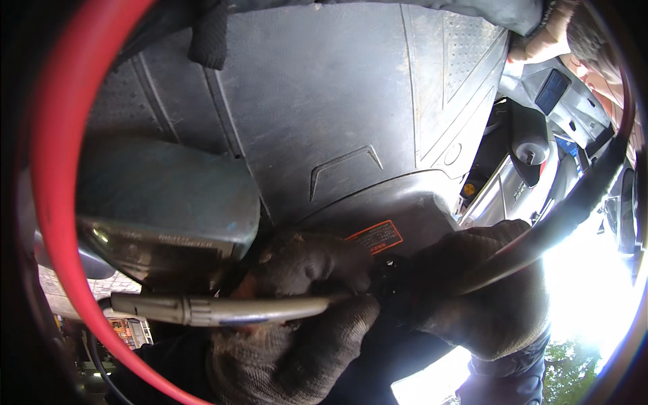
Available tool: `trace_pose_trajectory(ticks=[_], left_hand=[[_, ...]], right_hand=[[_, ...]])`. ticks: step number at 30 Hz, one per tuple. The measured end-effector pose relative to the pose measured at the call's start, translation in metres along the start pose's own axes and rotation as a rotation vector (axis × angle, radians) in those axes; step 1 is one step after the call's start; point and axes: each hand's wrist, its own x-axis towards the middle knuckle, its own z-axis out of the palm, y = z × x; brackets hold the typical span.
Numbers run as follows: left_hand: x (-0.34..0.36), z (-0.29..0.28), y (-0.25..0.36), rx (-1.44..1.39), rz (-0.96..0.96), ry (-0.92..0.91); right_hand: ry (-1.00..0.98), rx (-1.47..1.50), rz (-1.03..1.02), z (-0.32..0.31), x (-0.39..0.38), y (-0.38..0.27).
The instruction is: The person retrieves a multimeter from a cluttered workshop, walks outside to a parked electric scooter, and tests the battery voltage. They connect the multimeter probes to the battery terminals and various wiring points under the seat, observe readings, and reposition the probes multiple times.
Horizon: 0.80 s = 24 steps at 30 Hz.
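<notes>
My left hand (297, 331), in a dark, dirty knitted glove, has its fingers closed around a pale, pen-shaped test probe (223, 312). A thin dark lead leaves the probe's left end, and its tip disappears between the gloves. My right hand (493, 304), gloved the same way, is close beside the left, with its fingers bent inward. A black sleeved cable (540, 250) crosses over it. Small dark parts (388, 270) lie in shadow between the hands. Whatever the right fingertips grip is hidden. Left of my hands is a grey box-shaped meter (169, 202).
A thick red cable (50, 169) loops close across the left. Behind my hands is a grey plastic scooter panel (324, 88) with an orange-edged label (376, 237). At the upper right are another person's hand (550, 37) and further scooter parts (530, 148). Bright glare fills the lower right.
</notes>
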Motion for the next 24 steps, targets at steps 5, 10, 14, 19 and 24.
trace_pose_trajectory(ticks=[5, 10, 14, 19, 24], left_hand=[[0.01, -0.001, -0.004, -0.048, 0.002, -0.036], [0.008, -0.002, -0.009, -0.07, 0.012, -0.061], [0.008, -0.001, -0.011, -0.083, 0.022, -0.068], [0.01, 0.0, -0.014, -0.076, 0.044, -0.076], [0.009, 0.001, -0.017, -0.068, 0.064, -0.076]], right_hand=[[0.127, 0.296, 0.313, 0.002, -0.005, 0.002], [-0.029, -0.033, 0.099, -0.002, 0.006, -0.003], [-0.1, -0.14, 0.026, -0.002, 0.014, -0.008], [-0.262, -0.258, -0.006, -0.009, 0.025, -0.011], [-0.341, -0.093, 0.154, -0.013, 0.026, -0.011]])
